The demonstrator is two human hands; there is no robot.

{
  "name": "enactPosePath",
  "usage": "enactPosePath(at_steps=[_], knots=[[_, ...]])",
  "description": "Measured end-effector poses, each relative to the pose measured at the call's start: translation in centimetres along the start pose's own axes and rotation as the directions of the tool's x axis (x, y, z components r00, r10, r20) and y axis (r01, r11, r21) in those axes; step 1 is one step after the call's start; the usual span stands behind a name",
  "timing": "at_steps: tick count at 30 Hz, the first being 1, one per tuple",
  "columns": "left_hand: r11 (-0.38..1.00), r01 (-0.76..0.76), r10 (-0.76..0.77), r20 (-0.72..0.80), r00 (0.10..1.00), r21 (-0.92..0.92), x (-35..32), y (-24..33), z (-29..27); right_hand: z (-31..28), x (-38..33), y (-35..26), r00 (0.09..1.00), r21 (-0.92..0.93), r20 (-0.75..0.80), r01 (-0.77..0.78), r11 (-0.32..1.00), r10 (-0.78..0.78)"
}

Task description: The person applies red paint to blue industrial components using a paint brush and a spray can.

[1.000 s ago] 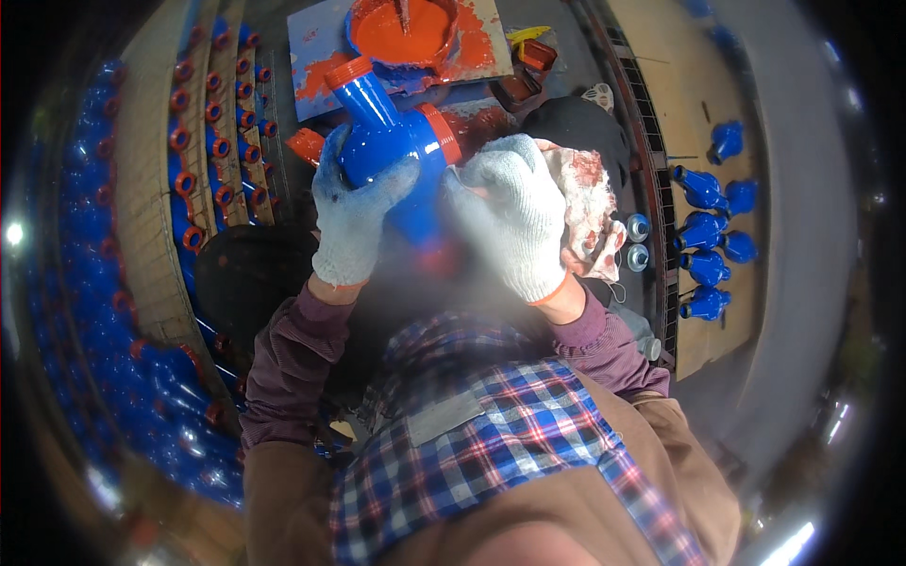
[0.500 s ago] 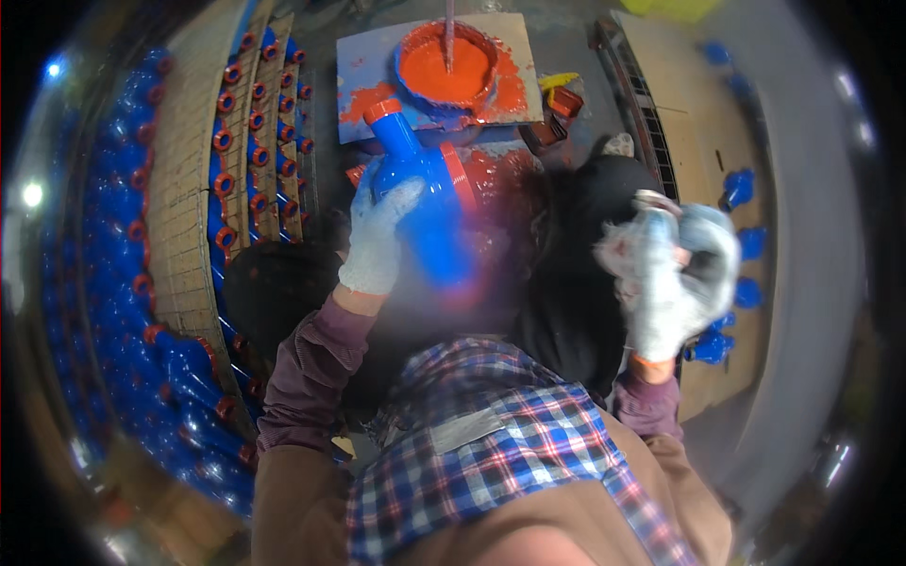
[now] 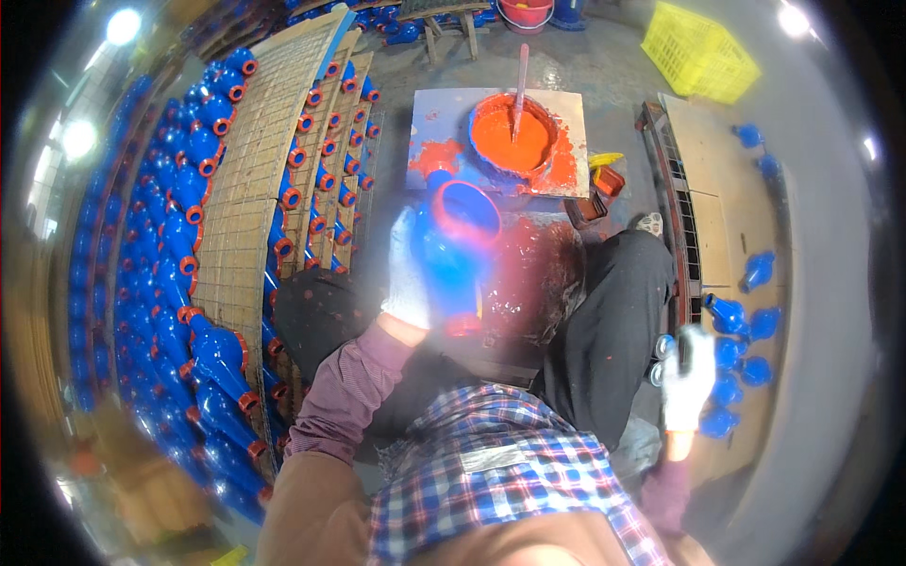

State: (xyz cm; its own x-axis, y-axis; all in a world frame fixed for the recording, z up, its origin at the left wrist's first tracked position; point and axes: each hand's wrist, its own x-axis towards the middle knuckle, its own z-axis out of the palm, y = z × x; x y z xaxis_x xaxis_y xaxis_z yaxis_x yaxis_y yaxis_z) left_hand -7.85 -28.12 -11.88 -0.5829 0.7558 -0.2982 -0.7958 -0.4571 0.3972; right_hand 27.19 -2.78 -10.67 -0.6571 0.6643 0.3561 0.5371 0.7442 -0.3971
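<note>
White-gloved, our left hand (image 3: 406, 274) curls around a red-rimmed blue pipe fitting (image 3: 458, 269), nearer us than the orange paint bowl (image 3: 514, 175); gripping its body, clear of possibly tacky rims, serves us best. Blurred, our right hand (image 3: 692, 379) is beside more blue fittings (image 3: 725, 314); we cannot tell its openness or hold.

On my feed the right hand (image 3: 690, 377) has moved away from the blue fitting (image 3: 453, 269) to near the blue pieces (image 3: 728, 317) at right; the fitting has tipped, showing me its red-rimmed mouth (image 3: 468, 211), and more yellow crate (image 3: 696, 55) plus a pink bucket (image 3: 525, 13) has entered view
</note>
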Motion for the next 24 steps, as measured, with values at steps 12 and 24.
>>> enactPosePath(at_steps=[12,24], knots=[[0.971,0.087,-0.069,0.088,0.994,-0.222,0.0,-2.4,-0.3,7.1,6.2,-19.2,0.809,0.514,-0.031,0.517,0.685,-0.587],[0.809,-0.245,0.199,0.144,0.969,0.535,-2.5,-0.2,1.6,3.4,7.3,-12.0,0.837,0.407,-0.392,0.529,0.745,-0.381]])
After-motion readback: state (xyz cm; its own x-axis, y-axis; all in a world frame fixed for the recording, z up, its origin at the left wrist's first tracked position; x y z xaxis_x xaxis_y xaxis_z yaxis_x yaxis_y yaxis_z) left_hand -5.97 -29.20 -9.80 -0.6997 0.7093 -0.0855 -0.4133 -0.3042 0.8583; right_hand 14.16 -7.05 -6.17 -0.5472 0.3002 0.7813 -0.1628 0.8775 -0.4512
